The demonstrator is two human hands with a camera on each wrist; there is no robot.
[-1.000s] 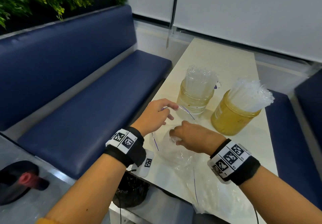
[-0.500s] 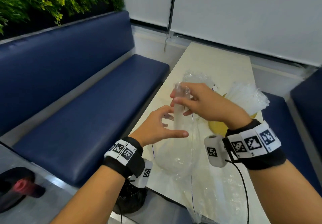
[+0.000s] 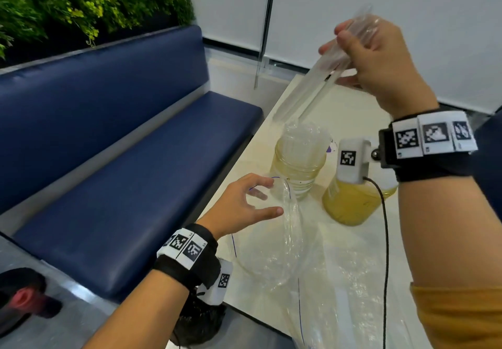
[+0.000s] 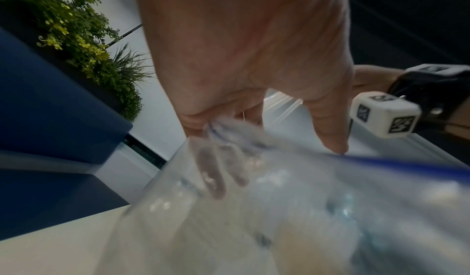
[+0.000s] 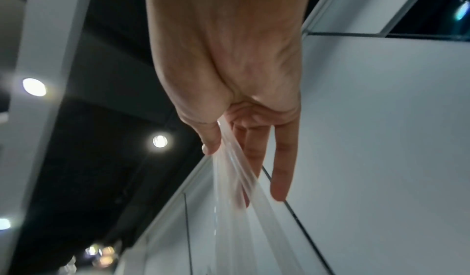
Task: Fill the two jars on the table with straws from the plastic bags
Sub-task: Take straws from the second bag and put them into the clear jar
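Note:
My right hand (image 3: 353, 47) is raised above the table and pinches a small bundle of clear straws (image 3: 312, 88), which slants down toward the left jar (image 3: 298, 164). That pale glass jar is packed with clear straws. The yellow jar (image 3: 350, 204) stands to its right, partly hidden behind my right wrist camera. My left hand (image 3: 260, 199) pinches the rim of the clear plastic bag (image 3: 293, 253) near the table's left edge. In the right wrist view the straws (image 5: 234, 175) run between thumb and fingers. In the left wrist view the bag's rim (image 4: 221, 130) sits between the fingers.
A second clear plastic bag (image 3: 353, 308) lies flat on the cream table (image 3: 353, 115) near the front. A blue bench (image 3: 122, 172) runs along the left, with plants (image 3: 68, 4) behind it. A black bin (image 3: 198, 324) sits below the table's front corner.
My right hand has pulled the straw bundle out of the bag and lifted it up and to the right, above the jars. My left hand stays at the bag's opening.

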